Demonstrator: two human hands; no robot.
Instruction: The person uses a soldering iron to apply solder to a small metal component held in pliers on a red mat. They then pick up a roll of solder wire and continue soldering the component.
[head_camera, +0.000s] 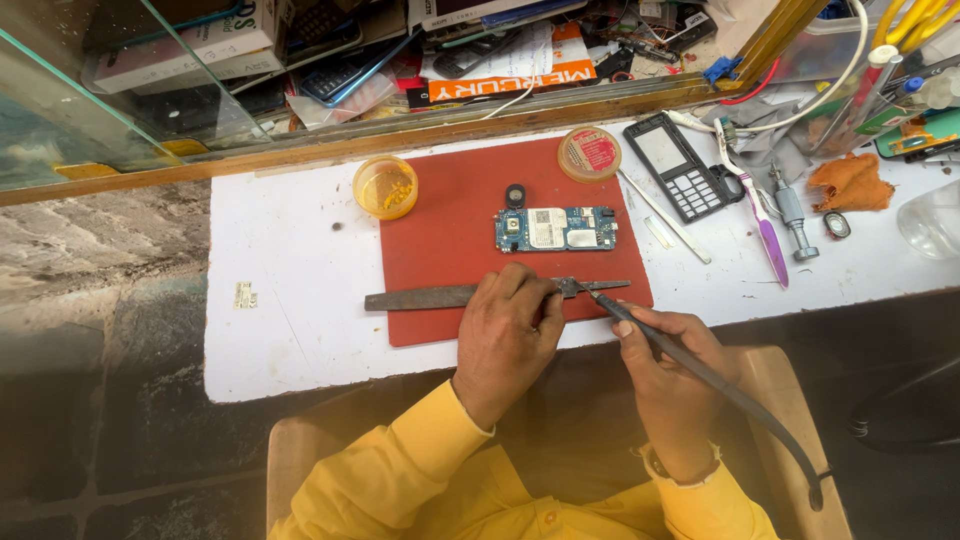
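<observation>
Across red mat (440, 215), file (430, 296) lengthwise left-right.

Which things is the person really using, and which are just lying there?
In use: left hand pressing the flat file; right hand holding the soldering iron; red mat.
Lying about: circuit board, yellow pot, keypad cover, toothbrush, orange cloth.

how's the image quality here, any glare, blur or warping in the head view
Head view: even, soft light, sharp on the circuit board and red mat; wide-lens warping bows the table edge; reflections streak the glass pane at upper left; the lower left corner is smeared and hazy.
</observation>
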